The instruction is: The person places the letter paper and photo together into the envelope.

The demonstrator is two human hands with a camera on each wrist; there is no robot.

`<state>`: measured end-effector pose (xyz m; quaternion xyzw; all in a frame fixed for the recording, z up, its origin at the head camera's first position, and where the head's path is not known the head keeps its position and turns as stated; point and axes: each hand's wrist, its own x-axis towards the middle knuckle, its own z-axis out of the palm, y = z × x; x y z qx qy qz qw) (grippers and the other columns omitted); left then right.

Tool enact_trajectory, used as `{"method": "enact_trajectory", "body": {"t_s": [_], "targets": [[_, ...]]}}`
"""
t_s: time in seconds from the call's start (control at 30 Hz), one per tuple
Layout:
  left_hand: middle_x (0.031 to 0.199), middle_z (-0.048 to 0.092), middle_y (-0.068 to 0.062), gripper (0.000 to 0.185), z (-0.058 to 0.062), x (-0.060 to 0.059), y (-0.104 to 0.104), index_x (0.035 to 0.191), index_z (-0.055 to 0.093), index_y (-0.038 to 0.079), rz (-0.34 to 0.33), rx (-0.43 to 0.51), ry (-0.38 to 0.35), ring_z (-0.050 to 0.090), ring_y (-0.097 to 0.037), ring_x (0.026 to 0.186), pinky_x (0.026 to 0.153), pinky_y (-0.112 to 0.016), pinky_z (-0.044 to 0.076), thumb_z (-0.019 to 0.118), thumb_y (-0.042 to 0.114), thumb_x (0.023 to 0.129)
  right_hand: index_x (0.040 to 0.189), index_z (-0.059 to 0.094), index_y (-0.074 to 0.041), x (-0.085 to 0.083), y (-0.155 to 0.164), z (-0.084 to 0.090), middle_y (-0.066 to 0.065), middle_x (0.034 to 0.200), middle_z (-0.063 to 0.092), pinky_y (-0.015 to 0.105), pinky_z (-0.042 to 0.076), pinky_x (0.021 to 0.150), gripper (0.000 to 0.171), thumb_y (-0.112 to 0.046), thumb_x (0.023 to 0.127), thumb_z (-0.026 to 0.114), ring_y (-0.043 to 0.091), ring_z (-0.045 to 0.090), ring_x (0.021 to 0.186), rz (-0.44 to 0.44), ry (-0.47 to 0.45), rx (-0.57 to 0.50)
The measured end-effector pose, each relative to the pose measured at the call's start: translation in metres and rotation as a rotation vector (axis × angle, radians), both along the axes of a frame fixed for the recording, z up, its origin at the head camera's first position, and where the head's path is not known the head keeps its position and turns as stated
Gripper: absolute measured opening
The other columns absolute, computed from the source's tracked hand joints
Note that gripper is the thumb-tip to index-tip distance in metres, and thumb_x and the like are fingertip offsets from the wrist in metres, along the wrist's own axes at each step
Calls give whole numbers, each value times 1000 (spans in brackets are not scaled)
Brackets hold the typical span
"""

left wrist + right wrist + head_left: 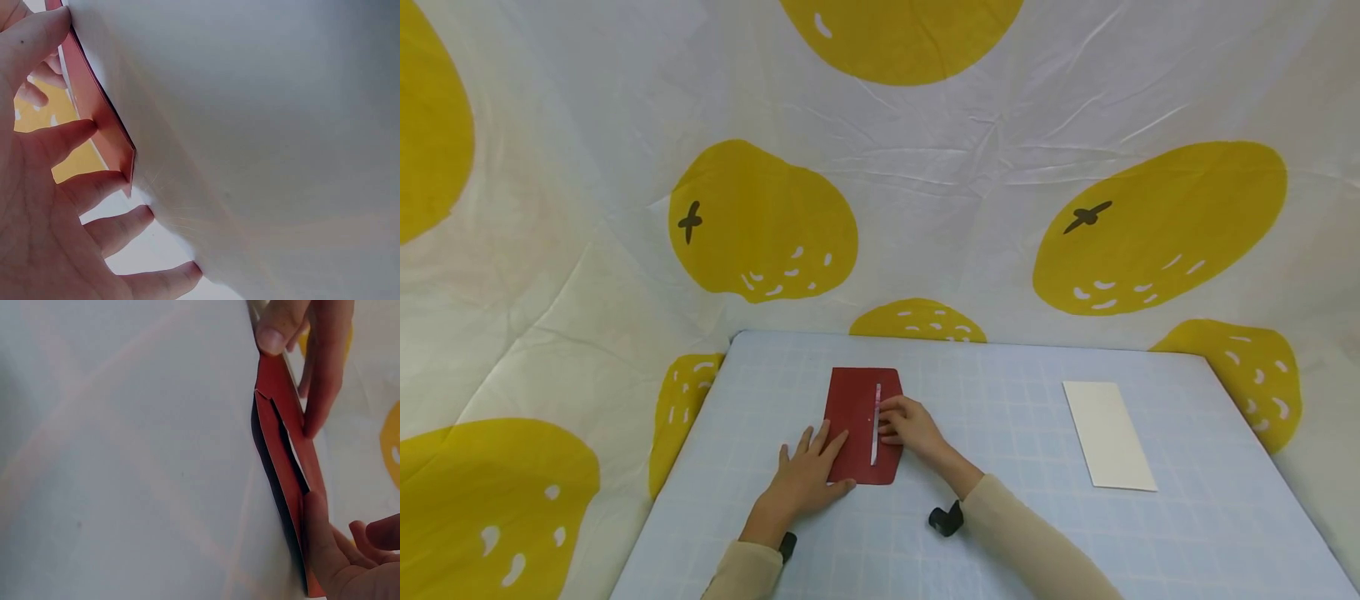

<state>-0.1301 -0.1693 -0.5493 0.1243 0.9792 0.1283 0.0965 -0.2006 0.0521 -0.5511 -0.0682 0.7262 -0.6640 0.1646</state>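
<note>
A: Red envelope [859,425] lies flat on the blue grid mat [1000,467], near its far edge at about 11 o'clock from the mat's middle. How are the 2 hands set?

B: Left hand [808,479] rests open, fingers spread flat on the lower left corner, pinning it. Right hand [910,423] pinches the white strip [876,425] with curled fingertips.

A: Advice?

B: I'd keep the flat palm firm and draw the strip slowly along its length. The white card [1108,433] waits well apart at 3 o'clock.

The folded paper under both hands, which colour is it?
Dark red folded paper, clearest in the head view.
</note>
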Motion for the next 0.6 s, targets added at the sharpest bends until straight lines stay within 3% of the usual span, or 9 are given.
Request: {"method": "enact_trajectory", "body": {"t_s": [0.6], "targets": [[160,30,-17,82,3,2,1,155,40,19,-3,3,-6,24,-46,144,104,-76,21,69,57,88,128,56,6,4,7,4,23,116,64,39,58,80,29,-11,104,54,35,67,98,11,40,59]]}}
